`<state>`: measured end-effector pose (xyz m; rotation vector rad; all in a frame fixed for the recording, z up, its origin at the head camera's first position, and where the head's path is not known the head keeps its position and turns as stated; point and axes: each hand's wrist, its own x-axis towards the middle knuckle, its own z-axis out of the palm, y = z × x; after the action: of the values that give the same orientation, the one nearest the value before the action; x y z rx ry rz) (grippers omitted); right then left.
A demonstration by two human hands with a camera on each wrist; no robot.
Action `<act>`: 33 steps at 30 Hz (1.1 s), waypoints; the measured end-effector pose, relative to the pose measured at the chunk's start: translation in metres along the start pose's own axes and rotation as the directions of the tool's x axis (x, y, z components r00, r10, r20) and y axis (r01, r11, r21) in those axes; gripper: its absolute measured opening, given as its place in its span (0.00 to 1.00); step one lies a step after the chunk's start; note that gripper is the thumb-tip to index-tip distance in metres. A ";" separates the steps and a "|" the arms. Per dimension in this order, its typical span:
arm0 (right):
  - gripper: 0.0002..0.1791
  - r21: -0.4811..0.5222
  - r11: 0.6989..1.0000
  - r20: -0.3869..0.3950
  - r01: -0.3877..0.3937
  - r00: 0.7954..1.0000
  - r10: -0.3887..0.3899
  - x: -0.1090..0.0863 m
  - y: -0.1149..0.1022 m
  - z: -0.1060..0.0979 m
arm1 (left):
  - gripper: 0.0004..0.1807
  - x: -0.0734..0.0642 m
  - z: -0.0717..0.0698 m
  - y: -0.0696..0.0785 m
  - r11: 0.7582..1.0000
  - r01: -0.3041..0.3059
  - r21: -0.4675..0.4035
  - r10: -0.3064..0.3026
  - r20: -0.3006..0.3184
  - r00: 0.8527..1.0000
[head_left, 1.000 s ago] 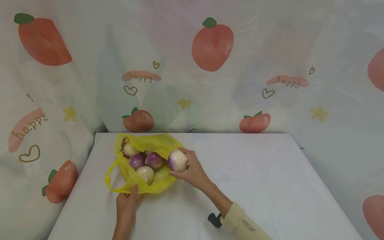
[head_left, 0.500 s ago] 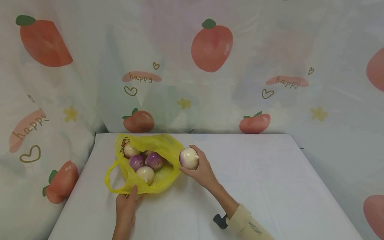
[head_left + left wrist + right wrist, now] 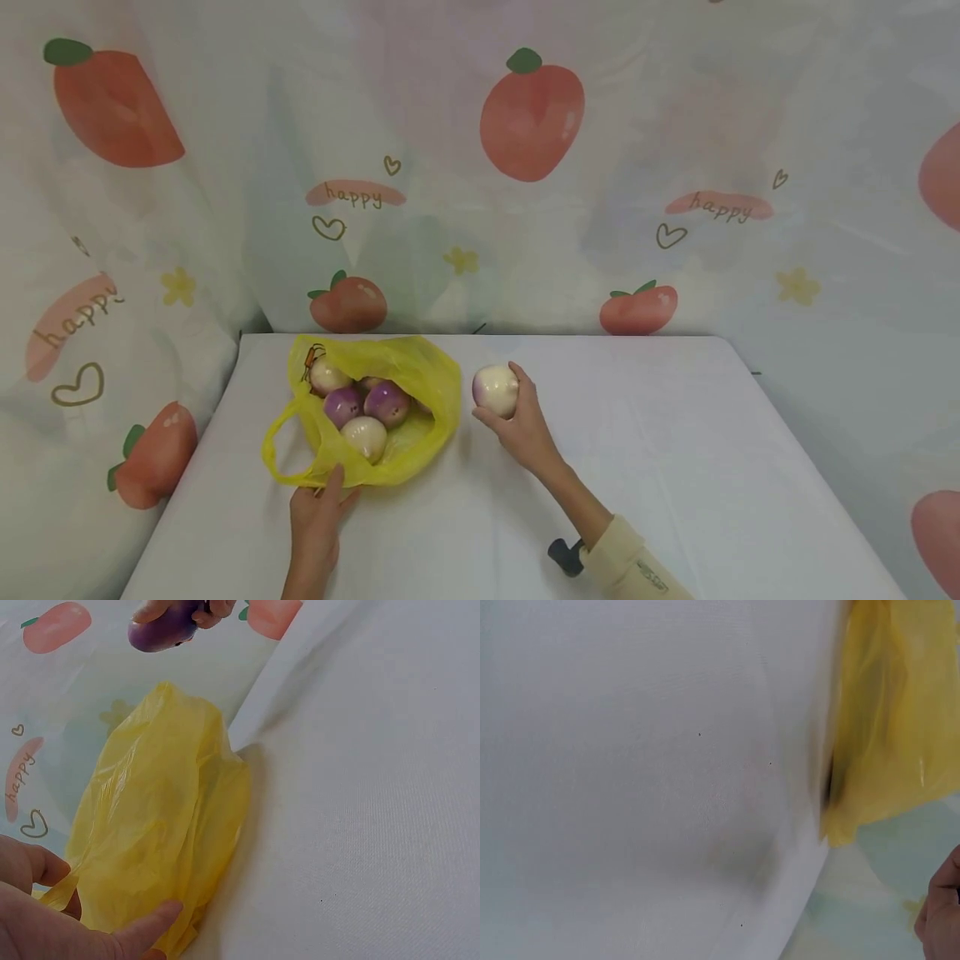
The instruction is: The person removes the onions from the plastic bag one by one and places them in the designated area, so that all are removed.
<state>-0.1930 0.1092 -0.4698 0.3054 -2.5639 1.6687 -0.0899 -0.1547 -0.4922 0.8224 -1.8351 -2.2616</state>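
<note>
On the left part of the white table lies a yellow plastic bag (image 3: 420, 367), its mouth facing up. Inside it sit several glossy purple-and-white turnips (image 3: 387, 404). My left hand (image 3: 318, 517) pinches the bag's near edge; in the left wrist view a yellow fold passes between the fingers. To the right of the bag, apart from it, my right hand (image 3: 528, 429) grips another turnip (image 3: 495, 391), white with a purple side. The left wrist view shows this turnip (image 3: 161, 628) at the top. In the right wrist view only part of the right hand (image 3: 941, 915) appears.
A small orange-and-black thing with thin legs (image 3: 310, 359) lies at the bag's upper left. The bag's handle loop (image 3: 270, 442) spreads to the left. White cloth covers the table (image 3: 637, 433), and a fruit-patterned curtain (image 3: 450, 217) hangs behind it.
My right hand has moved rightward from the bag's mouth with the turnip in its grip. My left hand stays at the bag's near edge.
</note>
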 end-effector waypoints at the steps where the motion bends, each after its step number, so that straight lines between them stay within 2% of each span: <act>1: 0.50 -0.008 1.000 -0.008 0.002 1.000 -0.002 0.000 0.002 -0.001 | 0.30 0.000 0.000 0.000 1.000 -0.001 -0.001 0.001 0.000 1.000; 8: 0.52 -0.094 0.996 -0.046 -0.003 0.999 -0.002 0.000 0.012 -0.010 | 0.30 0.001 -0.003 -0.004 1.000 0.004 0.000 -0.004 -0.006 1.000; 13: 0.52 -0.171 0.983 -0.064 -0.068 0.996 0.058 0.001 0.022 -0.019 | 0.30 0.002 -0.004 -0.004 1.000 0.010 0.006 -0.010 -0.005 1.000; 16: 0.52 -0.165 0.981 -0.052 -0.100 0.994 0.093 0.002 0.028 -0.024 | 0.30 0.003 -0.003 -0.003 1.000 0.007 0.013 -0.007 -0.003 1.000; 19: 0.50 -0.154 0.984 -0.028 -0.094 0.995 0.091 0.005 0.033 -0.028 | 0.30 0.002 -0.003 -0.002 1.000 0.005 0.016 -0.005 -0.001 1.000; 24: 0.48 -0.165 0.985 -0.001 -0.043 0.999 0.043 0.007 0.040 -0.036 | 0.30 -0.001 -0.004 0.002 1.000 0.001 0.022 -0.001 -0.016 1.000; 33: 0.51 -0.314 0.949 0.012 -0.040 0.999 0.046 0.013 0.050 -0.046 | 0.30 -0.002 -0.005 0.002 1.000 -0.001 0.025 0.002 -0.021 1.000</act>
<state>-0.2183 0.1692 -0.4938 0.2465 -2.8113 1.2422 -0.0866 -0.1586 -0.4902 0.8448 -1.8582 -2.2248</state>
